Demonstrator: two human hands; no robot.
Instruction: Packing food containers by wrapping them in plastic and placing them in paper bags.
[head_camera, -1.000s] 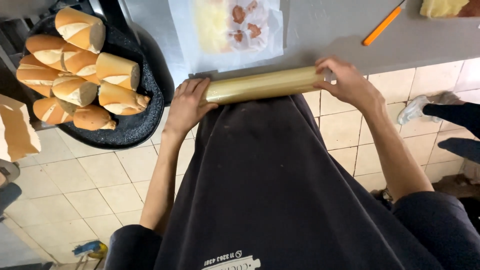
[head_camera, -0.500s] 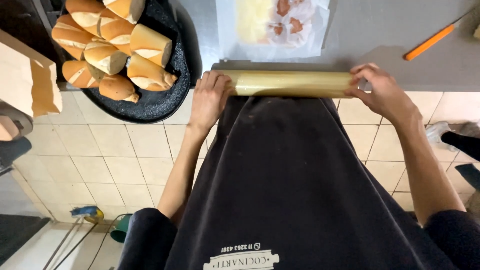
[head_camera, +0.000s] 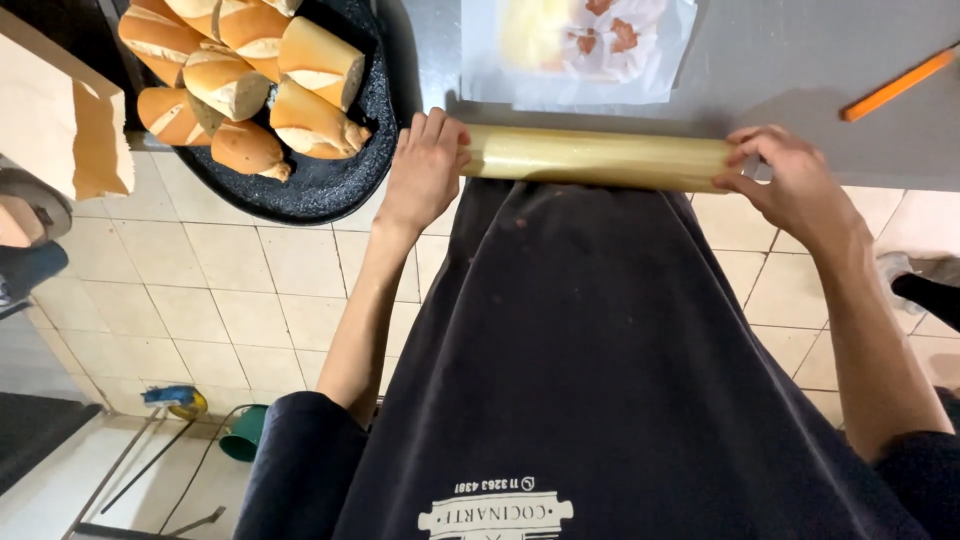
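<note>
Both arms reach forward, left hand (head_camera: 425, 170) and right hand (head_camera: 790, 185) curled palm-down, well apart, fingers bent

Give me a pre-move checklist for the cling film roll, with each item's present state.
1. Left hand on the left end of the cling film roll: ok.
2. Right hand on the right end: ok.
3. Roll lying level along the edge of the steel counter: ok.
4. Film sheet over the food spread flat behind the roll: ok.
5. Film cut free from the roll: cannot tell.
6. Orange pen and black tray of bread rolls apart from the roll: ok.
</note>
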